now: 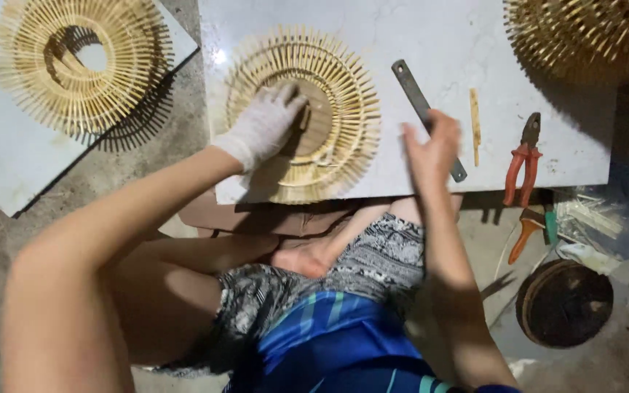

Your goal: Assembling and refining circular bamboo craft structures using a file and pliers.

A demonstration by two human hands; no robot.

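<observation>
Seated low at the white table (402,44), I press my gloved left hand (263,127), fingers spread flat, onto the centre of a round bamboo-stick wheel (329,116) lying near the table's front edge. My bare right hand (431,149) hovers open, holding nothing, just over a flat metal file (420,102). Beyond lie a bamboo sliver (475,124) and orange-handled pliers (522,156).

the left hand (267,124) wears a white knitted cloth glove and presses on a ring of pale, matt bamboo slats (307,113). the slab (416,36) under it looks like glossy white stone. the flat bar (426,109) is dull grey metal; the pliers (523,156) have orange plastic grips.
</observation>
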